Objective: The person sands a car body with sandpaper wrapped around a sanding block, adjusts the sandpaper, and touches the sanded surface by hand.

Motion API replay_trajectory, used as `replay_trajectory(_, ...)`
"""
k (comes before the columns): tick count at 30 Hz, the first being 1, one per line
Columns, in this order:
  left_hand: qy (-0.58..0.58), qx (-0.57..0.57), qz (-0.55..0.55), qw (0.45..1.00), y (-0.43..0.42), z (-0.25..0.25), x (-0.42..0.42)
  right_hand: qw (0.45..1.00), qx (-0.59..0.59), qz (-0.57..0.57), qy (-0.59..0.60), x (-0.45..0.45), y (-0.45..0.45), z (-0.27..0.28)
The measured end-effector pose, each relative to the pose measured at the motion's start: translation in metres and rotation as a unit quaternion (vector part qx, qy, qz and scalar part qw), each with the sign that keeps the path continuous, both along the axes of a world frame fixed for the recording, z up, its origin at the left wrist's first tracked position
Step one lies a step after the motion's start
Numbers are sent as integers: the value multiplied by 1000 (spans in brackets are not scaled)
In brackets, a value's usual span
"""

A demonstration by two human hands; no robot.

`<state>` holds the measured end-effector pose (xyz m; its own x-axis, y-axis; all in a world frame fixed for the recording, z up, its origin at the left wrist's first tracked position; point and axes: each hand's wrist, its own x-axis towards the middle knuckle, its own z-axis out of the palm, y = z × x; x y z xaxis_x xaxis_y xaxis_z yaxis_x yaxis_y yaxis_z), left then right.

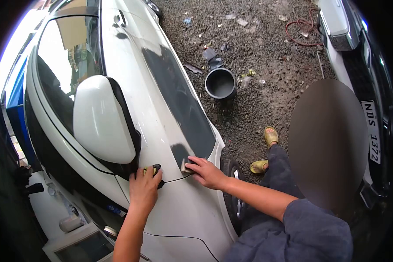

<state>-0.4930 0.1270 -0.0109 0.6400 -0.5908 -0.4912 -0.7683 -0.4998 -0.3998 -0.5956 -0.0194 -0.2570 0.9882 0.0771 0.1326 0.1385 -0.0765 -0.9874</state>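
A white car (153, 105) with dark grey patches (177, 96) on its side fills the middle. My left hand (145, 187) is closed around a small black and yellow object (155, 168), just below the side mirror (98, 120). My right hand (205, 173) holds a small pale block (184, 166) against the car body, at the lower edge of a small grey patch (179, 151) near the panel seam. The fingertips of both hands are close to the car's surface, and the undersides of the held objects are hidden.
A black bucket (220, 84) stands on the gravel (257, 56) beside the car. At the right are a dark vehicle (373, 87) with a number plate and a red hose (294, 39). The car's wheel (235, 192) is near my legs. A blurred oval covers part of the right side.
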Motion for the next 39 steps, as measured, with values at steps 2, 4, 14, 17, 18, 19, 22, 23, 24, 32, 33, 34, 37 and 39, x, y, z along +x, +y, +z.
replay_trajectory(2,5,-54,-2,999,-10,3,-4,998,-10,-29,-48,8,16,-4)
replay_trajectory(4,12,-85,-25,996,-7,-5,-1,995,-14,-55,-84,15,29,-11)
replay_trajectory(14,-2,-132,-95,987,13,-52,24,981,-9,-136,-136,17,58,-32)
replay_trajectory(17,-9,-130,-78,988,8,-54,26,974,-19,-150,-170,60,50,-32)
replay_trajectory(18,-9,-127,-69,990,6,-55,26,977,0,-147,-152,76,43,-26)
replay_trajectory(19,4,-116,-63,991,5,-52,26,977,0,-151,-148,90,39,-20)
replay_trajectory(22,39,-93,-53,993,1,-45,29,978,-2,-155,-139,97,38,-21)
replay_trajectory(23,47,-90,-49,994,1,-44,30,979,-17,-138,-148,74,44,-28)
replay_trajectory(24,54,-87,-47,994,1,-43,31,979,-32,-123,-157,43,51,-36)
replay_trajectory(32,77,-104,-52,990,2,-46,35,982,-41,-116,-143,93,35,-32)
replay_trajectory(33,79,-96,-51,991,1,-46,34,980,-35,-134,-141,98,37,-31)
replay_trajectory(34,78,-93,-43,992,1,-45,34,978,-30,-152,-140,99,38,-30)
replay_trajectory(37,79,-97,-20,992,-4,-45,35,980,-76,-107,-150,25,47,-38)
replay_trajectory(39,95,-102,-4,990,-7,-42,36,979,-79,-76,-172,7,42,-42)
